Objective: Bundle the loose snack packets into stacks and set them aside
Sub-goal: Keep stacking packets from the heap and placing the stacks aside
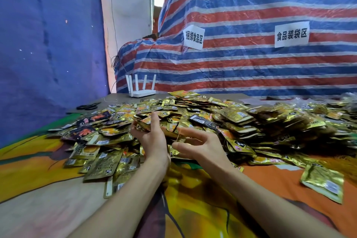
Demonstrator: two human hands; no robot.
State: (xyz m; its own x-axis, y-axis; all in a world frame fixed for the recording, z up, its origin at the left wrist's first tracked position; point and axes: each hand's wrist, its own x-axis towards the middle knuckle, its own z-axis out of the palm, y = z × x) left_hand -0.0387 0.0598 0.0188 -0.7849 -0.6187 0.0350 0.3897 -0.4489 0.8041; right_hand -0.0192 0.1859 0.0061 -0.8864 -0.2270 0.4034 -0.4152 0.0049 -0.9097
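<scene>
Left hand [152, 141], reaching in from the lower edge on a bare forearm, grasps a small bundle of gold packets [142, 121], fingers curled under it and thumb raised against its near side. Right hand [201, 146] is just beside it, released, fingers spread and lightly bent, palm turned toward the left hand. A thin straw-coloured strand [178, 135] stands up between its forefinger and thumb; whether it is touched cannot be told. Beneath both forearms the bench is covered by a printed cloth [202, 208] in orange, yellow and green. One lone gold packet [322, 183] lies flat on the cloth at the near right, apart from the rest. Beyond the hands a broad heap of loose snack packets [222, 120], mostly gold foil with a few black ones, spreads across the bench from left to right. Past the heap on the left lie black scissors [88, 106], and behind them a white router [140, 88] stands with five upright antennas. At the back hangs a red, white and blue striped tarpaulin [260, 67] bearing two white paper signs [193, 37] with black Chinese characters, and a blue sheet [48, 35] covers the left wall.
</scene>
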